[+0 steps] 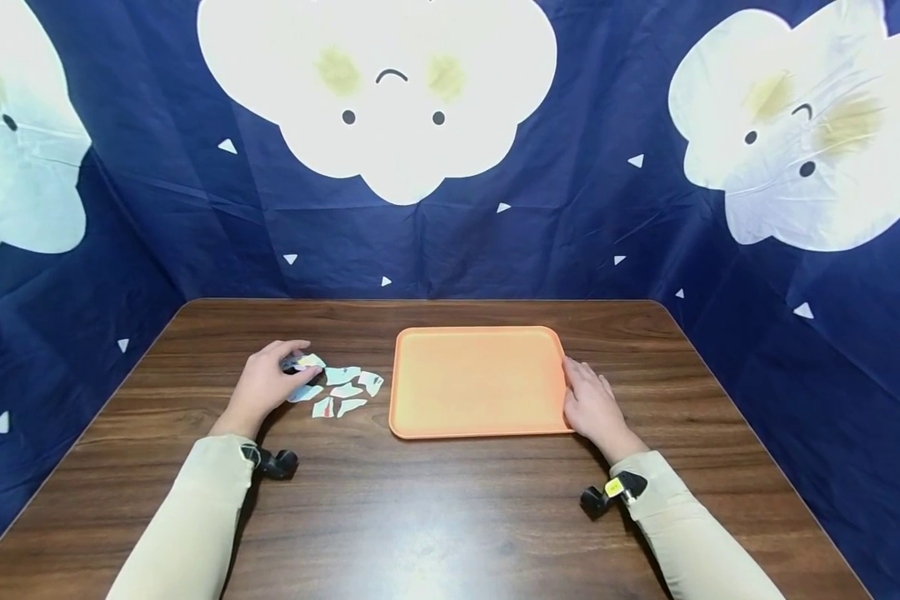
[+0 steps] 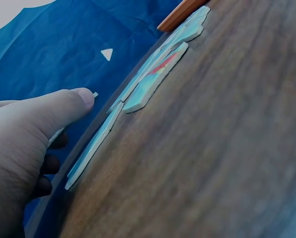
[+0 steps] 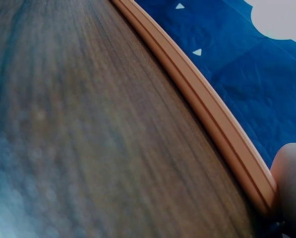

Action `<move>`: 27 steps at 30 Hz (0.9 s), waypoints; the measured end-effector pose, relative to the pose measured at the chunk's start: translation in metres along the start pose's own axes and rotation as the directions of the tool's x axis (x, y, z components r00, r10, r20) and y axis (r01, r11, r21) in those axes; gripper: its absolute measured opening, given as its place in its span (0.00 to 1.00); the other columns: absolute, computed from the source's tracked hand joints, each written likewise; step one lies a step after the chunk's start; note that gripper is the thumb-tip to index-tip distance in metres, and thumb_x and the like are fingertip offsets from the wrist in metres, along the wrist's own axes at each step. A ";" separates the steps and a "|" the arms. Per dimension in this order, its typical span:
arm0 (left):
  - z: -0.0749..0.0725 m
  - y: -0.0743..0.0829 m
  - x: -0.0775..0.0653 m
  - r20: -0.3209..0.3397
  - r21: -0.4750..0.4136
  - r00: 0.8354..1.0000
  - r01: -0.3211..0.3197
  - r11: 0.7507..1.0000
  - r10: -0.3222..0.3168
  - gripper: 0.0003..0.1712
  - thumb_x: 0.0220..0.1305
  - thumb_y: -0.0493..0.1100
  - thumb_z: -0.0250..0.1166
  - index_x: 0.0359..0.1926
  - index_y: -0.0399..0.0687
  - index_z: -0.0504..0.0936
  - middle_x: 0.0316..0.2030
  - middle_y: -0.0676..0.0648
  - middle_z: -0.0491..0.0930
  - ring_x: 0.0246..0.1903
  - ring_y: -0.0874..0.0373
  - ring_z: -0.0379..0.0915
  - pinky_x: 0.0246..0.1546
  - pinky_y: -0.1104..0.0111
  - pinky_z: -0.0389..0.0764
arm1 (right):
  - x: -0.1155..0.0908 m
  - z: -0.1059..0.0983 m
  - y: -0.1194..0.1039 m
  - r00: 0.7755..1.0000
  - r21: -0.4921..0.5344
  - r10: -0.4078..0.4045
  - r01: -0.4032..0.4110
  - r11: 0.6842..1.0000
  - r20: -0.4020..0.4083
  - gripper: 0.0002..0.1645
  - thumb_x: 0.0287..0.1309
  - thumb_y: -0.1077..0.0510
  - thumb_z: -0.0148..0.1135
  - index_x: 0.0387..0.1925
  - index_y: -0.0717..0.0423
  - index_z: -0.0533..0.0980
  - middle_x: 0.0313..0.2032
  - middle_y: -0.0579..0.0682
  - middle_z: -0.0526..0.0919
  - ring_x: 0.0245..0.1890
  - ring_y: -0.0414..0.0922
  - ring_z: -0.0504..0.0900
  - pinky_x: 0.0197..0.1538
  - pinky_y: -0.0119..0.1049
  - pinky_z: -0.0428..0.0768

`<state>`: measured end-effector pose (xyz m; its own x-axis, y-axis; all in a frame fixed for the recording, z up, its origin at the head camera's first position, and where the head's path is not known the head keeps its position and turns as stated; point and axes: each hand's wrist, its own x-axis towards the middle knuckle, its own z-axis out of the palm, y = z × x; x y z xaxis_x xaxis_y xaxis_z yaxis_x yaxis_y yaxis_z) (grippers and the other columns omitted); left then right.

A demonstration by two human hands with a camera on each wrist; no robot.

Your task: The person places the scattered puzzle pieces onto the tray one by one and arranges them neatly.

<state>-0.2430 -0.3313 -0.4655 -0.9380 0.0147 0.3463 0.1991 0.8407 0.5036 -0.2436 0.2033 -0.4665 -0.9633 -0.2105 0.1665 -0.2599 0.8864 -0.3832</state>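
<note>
In the head view my left hand point(image 1: 264, 379) is over the left part of the table, pinching a flat, irregular puzzle piece point(image 1: 310, 362) between thumb and fingers. Only slivers of that piece show past the thumb point(image 2: 63, 111) in the left wrist view. Several more pale blue puzzle pieces point(image 1: 342, 375) lie just right of this hand, one with a red mark point(image 2: 157, 74). My right hand point(image 1: 592, 404) touches the right rim of an orange tray point(image 1: 480, 383), its fingers extended along the edge. The right wrist view shows part of this hand point(image 3: 294, 186) by the tray corner.
The wooden table point(image 1: 420, 517) has a far edge close to a dark blue curtain point(image 1: 420, 242) with white clouds. The tray lies flat right of the loose pieces. A small black camera is strapped to each wrist.
</note>
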 end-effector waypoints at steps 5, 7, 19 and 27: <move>0.003 0.003 0.003 -0.031 -0.016 0.999 0.021 1.000 -0.022 0.31 0.61 0.52 0.74 0.60 0.40 0.78 0.46 0.38 0.82 0.50 0.39 0.76 0.55 0.44 0.72 | -0.001 -0.002 0.000 1.000 -0.008 0.005 -0.005 1.000 -0.005 0.32 0.70 0.63 0.43 0.72 0.71 0.60 0.71 0.67 0.65 0.73 0.66 0.59 0.71 0.66 0.53; 0.005 0.004 0.004 -0.034 -0.024 0.999 0.024 0.999 -0.025 0.32 0.60 0.52 0.74 0.60 0.40 0.78 0.46 0.38 0.82 0.50 0.40 0.76 0.55 0.44 0.72 | -0.002 -0.002 -0.001 1.000 -0.009 0.009 -0.009 1.000 -0.004 0.32 0.70 0.63 0.43 0.72 0.71 0.60 0.71 0.67 0.65 0.73 0.66 0.59 0.72 0.66 0.53; 0.016 0.019 0.010 -0.056 -0.088 0.998 0.002 0.996 -0.007 0.32 0.58 0.48 0.76 0.60 0.41 0.78 0.45 0.39 0.82 0.50 0.41 0.77 0.56 0.46 0.72 | -0.001 0.001 0.001 1.000 -0.005 0.002 -0.002 1.000 -0.010 0.32 0.70 0.63 0.44 0.73 0.70 0.60 0.71 0.67 0.65 0.73 0.65 0.59 0.72 0.65 0.53; 0.022 0.027 0.013 -0.093 -0.143 0.996 -0.015 0.990 0.002 0.32 0.57 0.46 0.77 0.60 0.40 0.78 0.45 0.39 0.84 0.49 0.40 0.78 0.55 0.46 0.72 | 0.000 0.000 0.001 1.000 -0.013 -0.010 0.010 1.000 -0.014 0.32 0.69 0.63 0.44 0.72 0.71 0.60 0.71 0.67 0.65 0.73 0.66 0.60 0.71 0.66 0.54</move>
<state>-0.2566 -0.2965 -0.4652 -0.9071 -0.0341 0.4196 0.2521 0.7543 0.6062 -0.2437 0.2040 -0.4667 -0.9597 -0.2135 0.1830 -0.2684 0.8896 -0.3695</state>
